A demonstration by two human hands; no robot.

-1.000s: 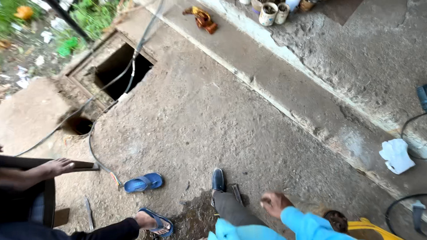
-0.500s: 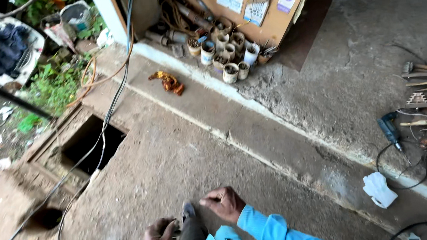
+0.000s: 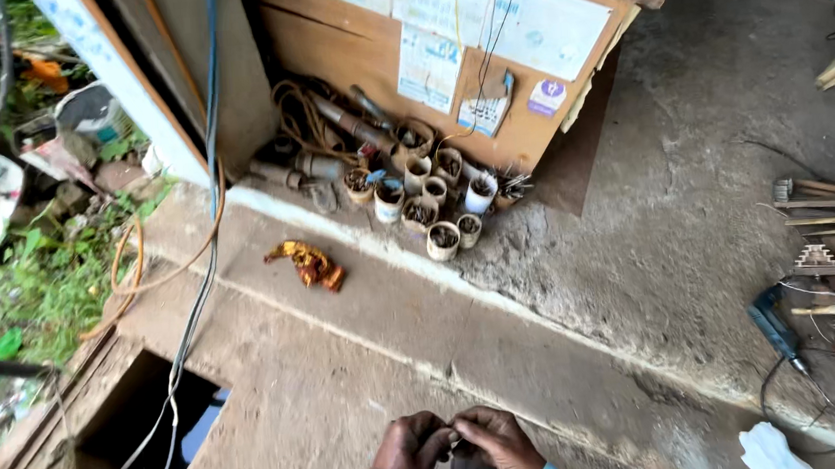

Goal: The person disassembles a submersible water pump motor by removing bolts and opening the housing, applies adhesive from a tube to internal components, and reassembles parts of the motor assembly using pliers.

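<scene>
The left hand [image 3: 408,453] and right hand [image 3: 496,444] meet at the bottom edge, fingertips pinched narrow on something small between them — too tiny to make out, perhaps a bit of wire. Below lies the concrete floor [image 3: 348,367]. Farther off, an orange rag [image 3: 308,264] sits on the step, near a cluster of small pots [image 3: 430,209] — against a wooden board [image 3: 345,44].

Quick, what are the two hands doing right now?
Left hand: fingers curled, pinching something small; what it is cannot be told.
Right hand: curled, fingertips meeting the left hand's.
</scene>
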